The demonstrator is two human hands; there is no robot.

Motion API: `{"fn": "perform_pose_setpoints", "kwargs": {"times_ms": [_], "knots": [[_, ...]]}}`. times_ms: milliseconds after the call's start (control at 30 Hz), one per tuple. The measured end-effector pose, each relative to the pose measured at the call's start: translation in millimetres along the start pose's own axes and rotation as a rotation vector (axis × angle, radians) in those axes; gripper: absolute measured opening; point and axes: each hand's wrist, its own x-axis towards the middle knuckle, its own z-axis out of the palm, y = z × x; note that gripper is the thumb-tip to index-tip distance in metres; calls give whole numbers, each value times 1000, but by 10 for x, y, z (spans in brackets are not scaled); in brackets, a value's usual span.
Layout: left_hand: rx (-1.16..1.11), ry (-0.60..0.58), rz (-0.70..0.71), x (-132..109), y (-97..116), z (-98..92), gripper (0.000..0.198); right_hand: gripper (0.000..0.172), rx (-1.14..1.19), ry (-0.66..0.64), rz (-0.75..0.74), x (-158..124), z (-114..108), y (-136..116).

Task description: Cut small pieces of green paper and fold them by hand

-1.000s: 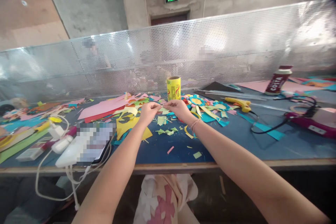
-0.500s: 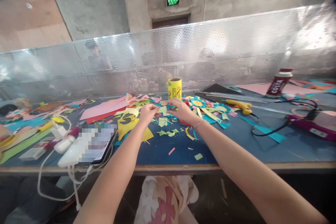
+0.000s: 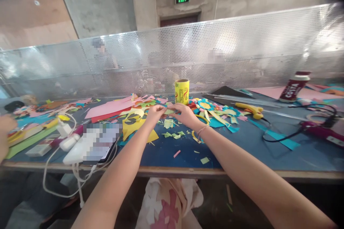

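Observation:
My left hand (image 3: 156, 114) and my right hand (image 3: 186, 115) meet above the table, fingertips nearly touching. Each is closed in a pinch, and whatever lies between the fingertips is too small to make out. Pale green paper scraps (image 3: 168, 124) lie just under them. Behind the right hand stands a yellow tape roll (image 3: 182, 92) on its end. A blue paper flower with a yellow centre (image 3: 204, 104) lies right of that hand, paper strips around it. Near my left forearm is a yellow paper sheet with cut-outs (image 3: 130, 127).
Pink paper sheets (image 3: 107, 110), a phone (image 3: 109, 146), and a white power bank with cables (image 3: 73, 153) are at left. A yellow glue gun (image 3: 249, 109), clear sticks (image 3: 233, 99) and a maroon COSTA bottle (image 3: 294, 87) are at right. Another person's hand (image 3: 5, 130) shows at far left.
My hands have come closer together, fingertips now nearly meeting. The view has shifted slightly, so the table things appear further right. The other person's hand has come further into view at left.

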Motion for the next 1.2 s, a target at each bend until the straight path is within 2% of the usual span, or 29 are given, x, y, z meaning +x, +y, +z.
{"fn": "perform_pose_setpoints", "kwargs": {"times_ms": [300, 467, 567, 733, 900, 1067, 1200], "knots": [[-74, -88, 68, -54, 63, 50, 31, 18, 113, 64, 143, 21, 4, -2], [44, -42, 91, -42, 46, 32, 26, 20, 134, 58, 212, 23, -3, -25], [83, 3, 79, -30, 43, 17, 22, 18, 254, 53, 288, 29, 23, 10], [5, 2, 45, -22, 36, 28, 23, 17, 448, 38, 382, 35, 63, 86], [-133, -59, 7, -44, 39, 51, 20, 18, 368, 63, 308, 31, 50, 96], [-216, -132, -14, -60, 52, 49, 29, 21, 238, 85, 254, 33, 27, 41], [-261, -171, -89, -58, 44, 44, 25, 18, 127, 119, 209, 33, 5, -9]]}}
